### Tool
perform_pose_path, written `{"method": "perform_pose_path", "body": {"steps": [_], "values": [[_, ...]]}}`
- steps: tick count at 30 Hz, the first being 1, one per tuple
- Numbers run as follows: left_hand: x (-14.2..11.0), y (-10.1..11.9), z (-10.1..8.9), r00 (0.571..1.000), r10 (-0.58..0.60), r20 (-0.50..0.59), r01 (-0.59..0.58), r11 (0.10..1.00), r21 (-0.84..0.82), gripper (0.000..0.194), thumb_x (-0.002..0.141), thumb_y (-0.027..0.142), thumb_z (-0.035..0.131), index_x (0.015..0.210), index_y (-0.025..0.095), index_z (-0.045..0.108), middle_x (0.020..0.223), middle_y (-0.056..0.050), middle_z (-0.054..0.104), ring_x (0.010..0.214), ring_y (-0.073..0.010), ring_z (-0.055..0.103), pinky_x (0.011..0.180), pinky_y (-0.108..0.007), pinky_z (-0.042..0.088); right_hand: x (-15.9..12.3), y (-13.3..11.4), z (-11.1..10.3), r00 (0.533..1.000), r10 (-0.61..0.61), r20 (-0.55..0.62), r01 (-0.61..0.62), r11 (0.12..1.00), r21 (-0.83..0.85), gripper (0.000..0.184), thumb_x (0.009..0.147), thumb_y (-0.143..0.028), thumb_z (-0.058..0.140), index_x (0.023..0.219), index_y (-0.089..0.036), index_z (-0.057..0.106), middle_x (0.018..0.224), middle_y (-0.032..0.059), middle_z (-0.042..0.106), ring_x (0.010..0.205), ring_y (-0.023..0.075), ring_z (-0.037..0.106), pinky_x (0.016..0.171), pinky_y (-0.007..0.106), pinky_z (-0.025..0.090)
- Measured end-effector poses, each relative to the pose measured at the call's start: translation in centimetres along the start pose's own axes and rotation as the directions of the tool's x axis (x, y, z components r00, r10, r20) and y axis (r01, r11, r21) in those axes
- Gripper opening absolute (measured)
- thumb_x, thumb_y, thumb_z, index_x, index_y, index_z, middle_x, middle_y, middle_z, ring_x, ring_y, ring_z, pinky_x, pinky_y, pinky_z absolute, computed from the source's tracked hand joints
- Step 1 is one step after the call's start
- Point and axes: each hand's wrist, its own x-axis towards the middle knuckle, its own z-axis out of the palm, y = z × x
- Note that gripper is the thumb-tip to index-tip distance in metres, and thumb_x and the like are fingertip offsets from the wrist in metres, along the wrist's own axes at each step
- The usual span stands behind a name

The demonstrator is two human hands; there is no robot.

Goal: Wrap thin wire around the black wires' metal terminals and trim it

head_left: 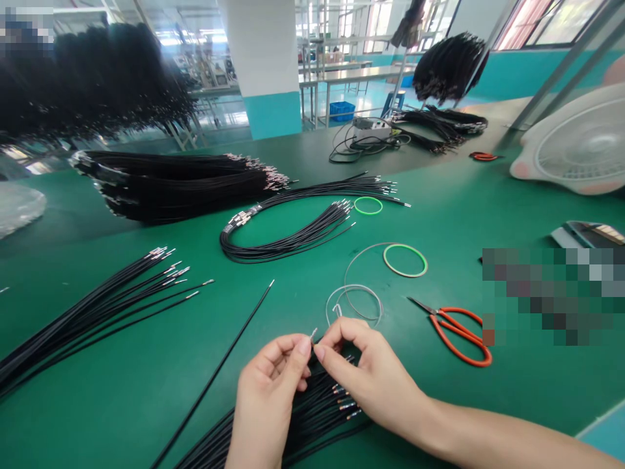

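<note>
My left hand is closed in a pinch on a black cable, whose small pale tip sticks up between thumb and forefinger. Right beside it, my right hand pinches close to that same end; what its fingertips hold is too small to make out. Below both hands lies a bundle of black cables, their stripped ends pointing right, partly hidden by the hands. Just beyond my right hand rests a loose coil of thin clear tubing or wire. One single black cable lies slanted to the left.
Orange-handled scissors lie on the green table at right. Green rings, a curved cable bundle and a large black cable pile lie farther back. More cables are at left; a white fan stands right.
</note>
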Motion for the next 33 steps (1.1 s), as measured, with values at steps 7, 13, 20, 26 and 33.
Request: {"method": "perform_pose_path", "body": {"steps": [7,13,20,26,33], "values": [[0.2,-0.3,-0.2,1.000,-0.011,0.013,0.011,1.000,-0.008,0.032,0.075,0.048,0.073,0.081,0.016,0.070,0.063,0.003,0.058,0.057,-0.0090,0.046,0.053,-0.018,0.041,0.2,-0.2,-0.1,1.000,-0.008,0.006,0.008,1.000,-0.020,0.018,0.087,-0.026,0.061,0.070,-0.020,0.063,0.075,0.0008,0.066,0.087,0.0201,0.058,0.079,0.032,0.041],[0.0,-0.1,-0.4,0.998,-0.031,0.047,0.035,0.995,-0.093,0.024,0.079,0.041,0.072,0.085,0.018,0.070,0.070,0.003,0.060,0.062,-0.0089,0.048,0.060,-0.019,0.043,0.4,-0.2,-0.1,0.999,-0.043,-0.006,0.043,0.998,-0.037,0.016,0.087,-0.026,0.062,0.073,-0.022,0.066,0.074,0.0002,0.068,0.084,0.0197,0.057,0.083,0.034,0.039],[0.2,0.4,-0.8,0.996,-0.037,0.083,0.049,0.989,-0.139,0.021,0.080,0.038,0.073,0.088,0.018,0.072,0.078,0.001,0.065,0.068,-0.0093,0.052,0.065,-0.018,0.046,0.4,-0.2,-0.2,0.998,-0.063,-0.015,0.063,0.997,-0.036,0.015,0.085,-0.024,0.064,0.070,-0.022,0.066,0.072,-0.0008,0.068,0.085,0.0194,0.058,0.085,0.035,0.037],[0.4,1.0,-1.2,0.973,-0.145,0.178,0.183,0.958,-0.219,0.019,0.079,0.035,0.074,0.078,0.016,0.071,0.069,0.002,0.059,0.059,-0.0070,0.046,0.058,-0.015,0.044,0.4,-0.4,-0.1,0.992,-0.124,-0.010,0.124,0.991,-0.041,0.016,0.085,-0.021,0.063,0.069,-0.023,0.065,0.070,-0.0016,0.068,0.078,0.0173,0.056,0.086,0.037,0.037],[0.8,0.7,-2.0,0.921,-0.246,0.302,0.335,0.897,-0.290,0.016,0.078,0.028,0.077,0.075,0.013,0.072,0.068,0.001,0.058,0.059,-0.0062,0.046,0.054,-0.014,0.043,0.5,-0.6,-0.3,0.980,-0.198,0.010,0.198,0.977,-0.078,0.016,0.086,-0.020,0.062,0.071,-0.024,0.065,0.068,-0.0027,0.068,0.072,0.0161,0.060,0.091,0.039,0.035]]}}
